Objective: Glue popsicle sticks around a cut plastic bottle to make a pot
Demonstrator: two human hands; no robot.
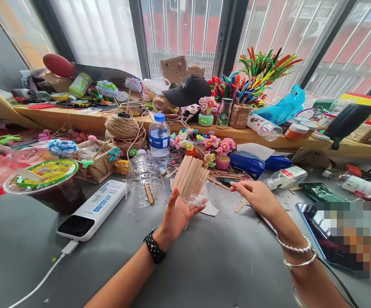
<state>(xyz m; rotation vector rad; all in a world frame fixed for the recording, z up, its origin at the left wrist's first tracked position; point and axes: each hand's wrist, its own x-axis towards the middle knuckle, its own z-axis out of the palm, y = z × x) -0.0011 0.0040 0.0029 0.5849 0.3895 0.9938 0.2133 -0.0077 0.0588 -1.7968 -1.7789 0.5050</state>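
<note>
My left hand (177, 218), palm up and wearing a black watch with white dots, supports a panel of wooden craft sticks (188, 177) laid side by side. Its thumb is at the panel's lower edge. To the right, my right hand (257, 196) is raised over the table, thumb and fingertips pinched together; whatever is between them, if anything, is too small to make out. Beneath it lies a single craft stick (241, 205), and more loose sticks (228, 174) are piled behind. A white paper scrap (210, 209) is beside my left fingers.
On the left stand a lidded drink cup (60, 192) and a white power bank (94, 209) with a cable. A cut plastic bottle (142, 177) and a water bottle (160, 143) are ahead. A phone (326, 235) lies right. Craft supplies crowd the wooden shelf (185, 125).
</note>
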